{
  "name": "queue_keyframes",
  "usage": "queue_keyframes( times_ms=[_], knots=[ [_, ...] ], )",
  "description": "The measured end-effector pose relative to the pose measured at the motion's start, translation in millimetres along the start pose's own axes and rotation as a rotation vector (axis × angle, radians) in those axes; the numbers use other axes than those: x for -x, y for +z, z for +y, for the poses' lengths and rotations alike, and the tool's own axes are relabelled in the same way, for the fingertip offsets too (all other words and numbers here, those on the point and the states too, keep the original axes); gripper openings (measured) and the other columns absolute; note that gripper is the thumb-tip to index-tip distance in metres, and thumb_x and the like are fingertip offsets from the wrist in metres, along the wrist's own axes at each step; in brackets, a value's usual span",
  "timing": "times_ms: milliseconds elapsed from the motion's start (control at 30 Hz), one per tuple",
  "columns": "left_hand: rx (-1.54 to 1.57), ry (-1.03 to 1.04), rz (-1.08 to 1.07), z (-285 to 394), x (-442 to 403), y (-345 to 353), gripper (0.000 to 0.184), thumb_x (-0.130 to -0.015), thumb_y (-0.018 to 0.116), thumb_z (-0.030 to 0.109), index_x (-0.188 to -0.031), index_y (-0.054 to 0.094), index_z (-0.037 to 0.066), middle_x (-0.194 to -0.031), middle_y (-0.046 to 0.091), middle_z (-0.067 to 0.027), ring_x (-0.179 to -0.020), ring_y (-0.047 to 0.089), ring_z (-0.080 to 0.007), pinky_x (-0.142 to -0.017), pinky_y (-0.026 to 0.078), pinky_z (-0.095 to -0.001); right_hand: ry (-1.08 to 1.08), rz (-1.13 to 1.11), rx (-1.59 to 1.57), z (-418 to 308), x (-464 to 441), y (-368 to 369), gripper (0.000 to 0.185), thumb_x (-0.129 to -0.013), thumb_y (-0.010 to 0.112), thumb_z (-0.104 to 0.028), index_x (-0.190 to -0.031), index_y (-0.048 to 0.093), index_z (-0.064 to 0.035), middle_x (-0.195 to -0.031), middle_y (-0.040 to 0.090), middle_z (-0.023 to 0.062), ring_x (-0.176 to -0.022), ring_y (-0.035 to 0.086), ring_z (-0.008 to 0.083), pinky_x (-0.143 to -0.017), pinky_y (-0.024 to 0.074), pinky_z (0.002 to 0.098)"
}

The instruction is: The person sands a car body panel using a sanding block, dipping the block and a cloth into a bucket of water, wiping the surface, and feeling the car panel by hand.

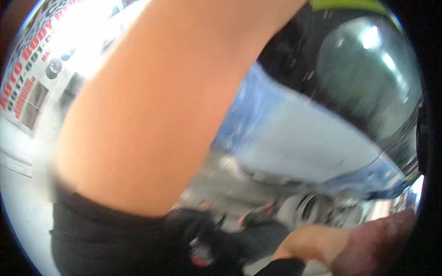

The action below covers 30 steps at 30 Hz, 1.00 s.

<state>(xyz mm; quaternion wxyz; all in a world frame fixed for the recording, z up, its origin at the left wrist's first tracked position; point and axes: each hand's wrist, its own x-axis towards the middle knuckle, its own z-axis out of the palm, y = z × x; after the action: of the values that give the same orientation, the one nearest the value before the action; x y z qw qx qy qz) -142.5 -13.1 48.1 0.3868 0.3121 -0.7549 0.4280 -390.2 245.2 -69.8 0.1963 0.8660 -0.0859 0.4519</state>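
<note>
The frame is crossed closest to the camera by the bare left arm (152,110), which is bent out of a black sleeve (101,234) at the lower left and cut off by the top edge. The left hand is left outside the frame, so its state cannot be told. At the lower right, the right hand (377,244) is shown blurred; whether it is clenched, released or grasping something cannot be told. The car panel (299,133), coloured blue and pale grey, is seen from the centre to the right, its lower right end placed just above the right hand; contact cannot be confirmed. Above the panel, reflections are caught in a dark window (299,60). Red lettering is carried by a sign (41,41) at the upper left.
</note>
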Motion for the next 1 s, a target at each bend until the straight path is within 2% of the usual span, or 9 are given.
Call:
queue_keyframes(
  times_ms=[67, 100, 133, 167, 233, 367, 567, 767, 1000],
  knots=[
    [-0.063, -0.045, -0.037, -10, 5, 12, 0.045, -0.106, 0.050, 0.047, -0.129, 0.066, 0.013, -0.120, 0.070, -0.0174, -0.105, 0.070, -0.0312, -0.092, 0.056, -0.0467, -0.028, 0.079, 0.145, 11, 13, -17, 0.035, -0.106, 0.041, -0.022, -0.106, 0.068, -0.0001, -0.082, 0.065, 0.0079, -0.077, 0.067, 0.0201, -0.078, 0.0570, 0.0421],
    [-0.134, -0.045, -0.015, -29, 9, 45, 0.044, -0.098, 0.061, 0.031, -0.142, 0.058, 0.033, -0.137, 0.056, -0.0183, -0.123, 0.054, -0.0356, -0.106, 0.043, -0.0505, -0.040, 0.140, 0.221, 16, 17, -31, 0.034, -0.106, 0.042, -0.022, -0.106, 0.068, 0.0000, -0.082, 0.065, 0.0079, -0.077, 0.067, 0.0202, -0.078, 0.0570, 0.0421],
    [-0.257, -0.008, 0.054, -31, 9, 52, 0.042, -0.098, 0.064, 0.033, -0.140, 0.058, 0.033, -0.138, 0.055, -0.0152, -0.127, 0.053, -0.0330, -0.109, 0.043, -0.0492, -0.047, 0.211, 0.297, 25, 16, -40, 0.034, -0.106, 0.042, -0.022, -0.106, 0.068, 0.0000, -0.082, 0.065, 0.0079, -0.077, 0.067, 0.0202, -0.078, 0.0569, 0.0421],
    [-0.234, -0.008, 0.173, -25, 13, 49, 0.046, -0.095, 0.068, 0.029, -0.140, 0.057, 0.032, -0.140, 0.053, -0.0152, -0.130, 0.051, -0.0344, -0.112, 0.041, -0.0500, -0.048, 0.297, 0.360, 34, 9, -52, 0.034, -0.105, 0.042, -0.021, -0.106, 0.068, 0.0000, -0.082, 0.065, 0.0080, -0.077, 0.067, 0.0202, -0.078, 0.0568, 0.0421],
    [-0.096, -0.048, 0.096, -23, 12, 36, 0.060, -0.089, 0.074, 0.023, -0.145, 0.054, 0.028, -0.147, 0.048, -0.0205, -0.135, 0.047, -0.0389, -0.116, 0.040, -0.0520, -0.041, 0.438, 0.455, 48, -10, -77, 0.034, -0.105, 0.042, -0.021, -0.106, 0.068, 0.0001, -0.082, 0.065, 0.0080, -0.077, 0.067, 0.0203, -0.079, 0.0567, 0.0421],
    [-0.088, -0.096, 0.065, -22, 8, 34, 0.054, -0.088, 0.074, 0.021, -0.141, 0.060, 0.025, -0.151, 0.046, -0.0208, -0.134, 0.047, -0.0391, -0.115, 0.039, -0.0532, -0.041, 0.558, 0.630, 43, -53, -107, 0.033, -0.104, 0.043, -0.021, -0.107, 0.068, 0.0002, -0.083, 0.065, 0.0081, -0.078, 0.067, 0.0204, -0.079, 0.0564, 0.0420],
    [0.055, -0.102, 0.098, -31, 3, 23, 0.052, -0.089, 0.073, 0.022, -0.140, 0.062, 0.025, -0.152, 0.045, -0.0203, -0.132, 0.046, -0.0414, -0.116, 0.038, -0.0534, -0.037, 0.511, 0.654, 41, -69, -86, 0.032, -0.103, 0.044, -0.020, -0.107, 0.068, 0.0003, -0.083, 0.065, 0.0082, -0.078, 0.066, 0.0206, -0.079, 0.0560, 0.0420],
    [0.104, -0.103, 0.115, -26, -3, 33, 0.055, -0.086, 0.075, 0.017, -0.139, 0.064, 0.025, -0.152, 0.046, -0.0169, -0.132, 0.046, -0.0411, -0.114, 0.041, -0.0518, -0.003, 0.463, 0.668, 59, -62, -66, 0.031, -0.103, 0.045, -0.019, -0.107, 0.068, 0.0005, -0.083, 0.065, 0.0083, -0.079, 0.066, 0.0208, -0.080, 0.0556, 0.0419],
    [0.032, -0.122, 0.058, -24, -6, 31, 0.056, -0.086, 0.075, 0.019, -0.140, 0.063, 0.026, -0.153, 0.045, -0.0174, -0.133, 0.045, -0.0407, -0.114, 0.040, -0.0518, -0.002, 0.488, 0.743, 40, -65, -96, 0.029, -0.101, 0.046, -0.018, -0.108, 0.068, 0.0007, -0.084, 0.064, 0.0084, -0.079, 0.066, 0.0211, -0.080, 0.0552, 0.0418]
  ],
)
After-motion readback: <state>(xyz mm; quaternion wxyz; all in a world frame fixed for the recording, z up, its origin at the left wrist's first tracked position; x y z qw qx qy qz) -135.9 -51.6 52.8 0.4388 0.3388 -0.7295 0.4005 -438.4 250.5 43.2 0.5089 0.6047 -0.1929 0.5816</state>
